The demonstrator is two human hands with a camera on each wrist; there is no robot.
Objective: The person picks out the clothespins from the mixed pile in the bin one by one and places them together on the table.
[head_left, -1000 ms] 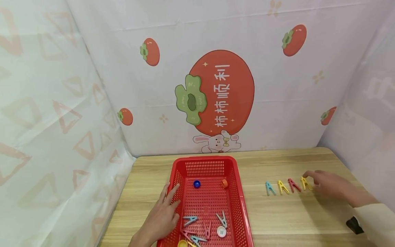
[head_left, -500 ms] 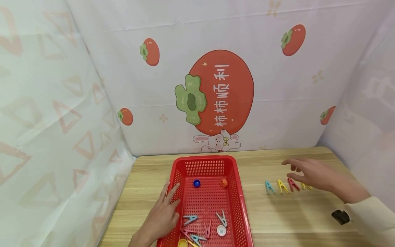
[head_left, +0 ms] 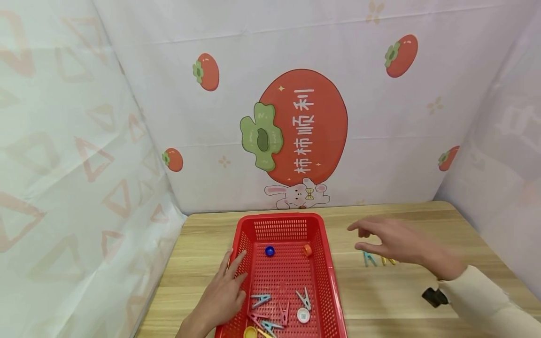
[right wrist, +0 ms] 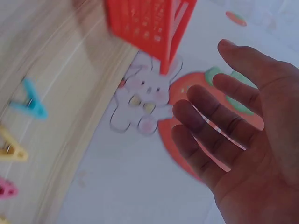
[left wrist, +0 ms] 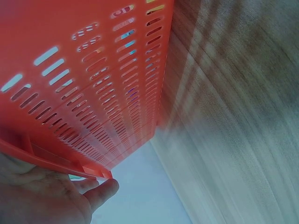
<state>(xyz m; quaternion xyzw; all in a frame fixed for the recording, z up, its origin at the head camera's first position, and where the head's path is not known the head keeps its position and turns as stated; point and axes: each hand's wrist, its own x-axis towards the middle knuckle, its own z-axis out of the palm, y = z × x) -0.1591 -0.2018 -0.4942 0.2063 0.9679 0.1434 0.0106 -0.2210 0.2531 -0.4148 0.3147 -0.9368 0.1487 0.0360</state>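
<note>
My left hand (head_left: pixel 221 296) rests on the left rim of a red plastic basket (head_left: pixel 331 277), its fingers spread and fairly straight. In the left wrist view fingertips (left wrist: pixel 106 192) reach along the outside of the rim. My right hand (head_left: pixel 395 240) is over the table to the right of the basket, fingers loosely bent and holding nothing, as the right wrist view also shows. Under it lies a row of clothespins: a blue clothespin (head_left: pixel 369 258) and a yellow clothespin (head_left: pixel 387 260) show partly, and a pink clothespin (right wrist: pixel 6 189) appears in the right wrist view.
Inside the basket are a blue cap (head_left: pixel 269 251), an orange cap (head_left: pixel 307 250), a white cap (head_left: pixel 303 315), a yellow cap (head_left: pixel 250 333) and several loose clothespins (head_left: pixel 260 299). The wooden table (head_left: pixel 380 300) ends at a printed cloth backdrop (head_left: pixel 380 183).
My right hand has left the yellow clothespin at the right end of the row and moved left above the others toward the basket, with nothing in it. The left hand has stayed put.
</note>
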